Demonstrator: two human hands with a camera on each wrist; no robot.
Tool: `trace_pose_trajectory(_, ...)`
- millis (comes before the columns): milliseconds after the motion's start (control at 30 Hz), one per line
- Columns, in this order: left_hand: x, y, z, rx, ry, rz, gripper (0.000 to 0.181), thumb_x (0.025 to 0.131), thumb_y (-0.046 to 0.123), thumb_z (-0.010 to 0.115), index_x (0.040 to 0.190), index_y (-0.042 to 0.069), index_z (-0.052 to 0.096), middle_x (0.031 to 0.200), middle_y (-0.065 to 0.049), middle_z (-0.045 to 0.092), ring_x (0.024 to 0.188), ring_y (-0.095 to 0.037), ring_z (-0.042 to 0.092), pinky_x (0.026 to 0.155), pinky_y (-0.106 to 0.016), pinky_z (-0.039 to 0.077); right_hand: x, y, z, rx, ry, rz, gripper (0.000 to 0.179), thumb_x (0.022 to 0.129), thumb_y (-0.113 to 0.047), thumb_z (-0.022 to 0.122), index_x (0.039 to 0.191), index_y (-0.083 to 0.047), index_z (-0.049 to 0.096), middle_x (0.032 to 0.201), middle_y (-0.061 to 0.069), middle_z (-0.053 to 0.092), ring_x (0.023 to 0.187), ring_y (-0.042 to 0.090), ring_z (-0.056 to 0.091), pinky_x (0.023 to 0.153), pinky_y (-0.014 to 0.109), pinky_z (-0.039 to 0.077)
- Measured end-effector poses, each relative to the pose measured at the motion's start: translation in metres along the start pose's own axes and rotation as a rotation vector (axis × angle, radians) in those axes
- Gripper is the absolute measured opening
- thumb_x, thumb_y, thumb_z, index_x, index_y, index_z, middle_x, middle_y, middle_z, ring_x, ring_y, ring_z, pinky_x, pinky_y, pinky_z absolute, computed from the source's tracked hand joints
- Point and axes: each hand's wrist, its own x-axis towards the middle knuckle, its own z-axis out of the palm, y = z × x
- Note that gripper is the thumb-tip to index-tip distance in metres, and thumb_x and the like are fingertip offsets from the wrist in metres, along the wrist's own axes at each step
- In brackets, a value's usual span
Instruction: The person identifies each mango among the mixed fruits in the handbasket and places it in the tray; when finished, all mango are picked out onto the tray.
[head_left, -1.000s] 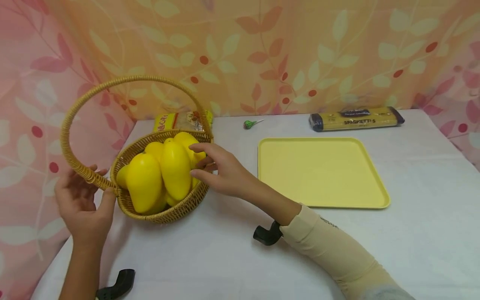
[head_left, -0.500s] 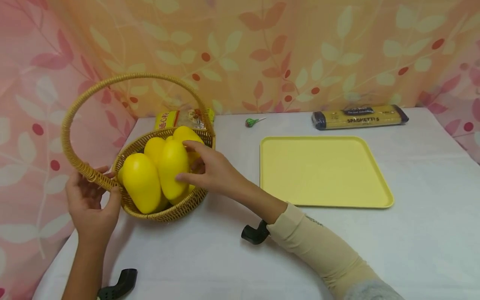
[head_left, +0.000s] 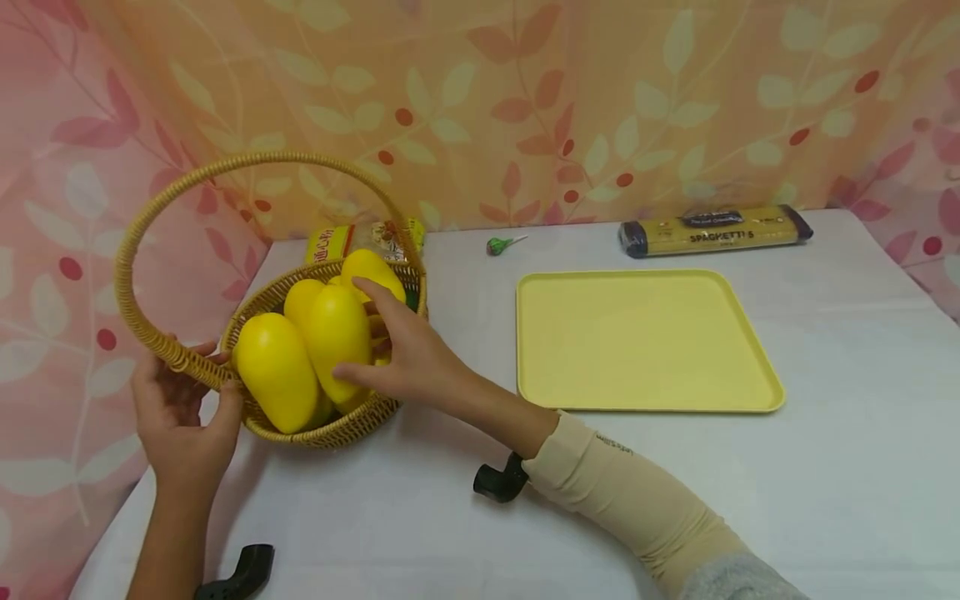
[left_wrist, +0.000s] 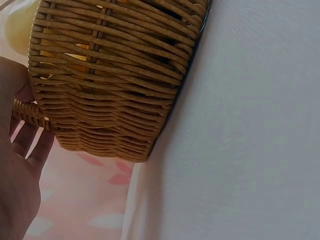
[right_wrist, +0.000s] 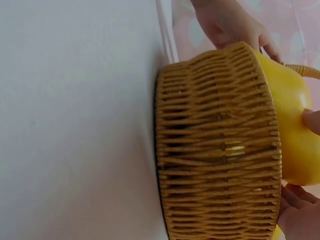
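A round wicker basket (head_left: pixel 341 435) with a tall hoop handle (head_left: pixel 285 157) stands at the left of the table, filled with several yellow mangoes (head_left: pixel 277 371). My left hand (head_left: pixel 183 433) holds the basket's left side where the handle meets the rim; in the left wrist view, its thumb and fingers lie around that joint. Over the right side of the basket, my right hand (head_left: pixel 408 358) grips a mango (head_left: pixel 340 333), thumb on its front and fingers at its right, partly hidden. The right wrist view shows fingertips touching a mango (right_wrist: pixel 290 115) above the woven wall (right_wrist: pixel 220 150).
A pale yellow tray (head_left: pixel 645 342) lies right of the basket. Behind it is a spaghetti packet (head_left: pixel 716 232), with a green lollipop (head_left: pixel 498 246) farther left. A yellow food packet (head_left: pixel 330 243) sits behind the basket. Floral curtains (head_left: pixel 450 108) border the table's back and sides.
My right hand has moved left and closed around a mango. The front-left mango has shifted slightly left and tilted. My left hand has moved in closer on the basket's rim.
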Motion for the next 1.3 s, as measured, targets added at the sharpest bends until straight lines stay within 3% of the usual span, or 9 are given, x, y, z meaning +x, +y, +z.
trace_pose_trajectory(400,0.001,0.003,0.002,0.041,-0.009,-0.006,0.075,0.071,-0.027,0.059,0.141,-0.005,0.042,0.122,-0.026,0.057,0.107,-0.025,0.064,0.095,-0.023,0.051,-0.001,-0.005,-0.008,0.113,0.028,-0.066,0.086,0.082,-0.014,0.082,0.153,-0.012,0.033,0.132,0.008,0.046,0.105,0.019,0.060,0.085,0.025,0.056)
trace_pose_trajectory(800,0.003,0.022,0.007,0.092,-0.028,-0.015,0.073,0.074,-0.025,0.059,0.141,-0.003,0.043,0.123,-0.025,0.057,0.110,-0.021,0.064,0.096,-0.022,0.050,0.000,-0.021,-0.042,0.044,0.030,-0.032,0.090,0.082,-0.015,0.083,0.154,-0.017,0.030,0.136,0.006,0.053,0.106,0.018,0.061,0.087,0.024,0.054)
trace_pose_trajectory(1067,0.000,0.013,0.004,0.058,-0.021,-0.005,0.070,0.074,-0.025,0.059,0.140,-0.006,0.044,0.121,-0.024,0.058,0.109,-0.024,0.064,0.095,-0.022,0.050,0.002,-0.024,-0.069,0.008,0.086,-0.017,0.092,0.081,-0.021,0.085,0.156,-0.014,0.032,0.130,0.005,0.054,0.100,0.016,0.062,0.081,0.027,0.057)
trace_pose_trajectory(1300,0.000,0.011,0.003,0.069,-0.019,-0.006,0.070,0.074,-0.025,0.060,0.140,-0.005,0.044,0.122,-0.024,0.058,0.110,-0.024,0.064,0.095,-0.022,0.050,0.002,-0.024,-0.101,-0.048,0.122,0.029,0.092,0.080,-0.028,0.086,0.155,-0.020,0.033,0.129,0.000,0.055,0.091,0.016,0.065,0.083,0.029,0.057)
